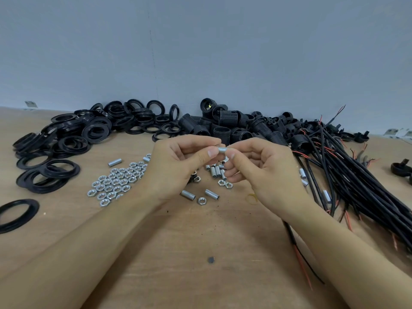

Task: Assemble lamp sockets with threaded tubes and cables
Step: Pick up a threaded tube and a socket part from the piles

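Hands meeting mid-table, left hand (178,166) and right hand (258,166) both pinching one threaded tube (222,149), nuts (116,181) scattered left, cables (347,175) right.

No text, label, brand, number or sign can be read anywhere in this view
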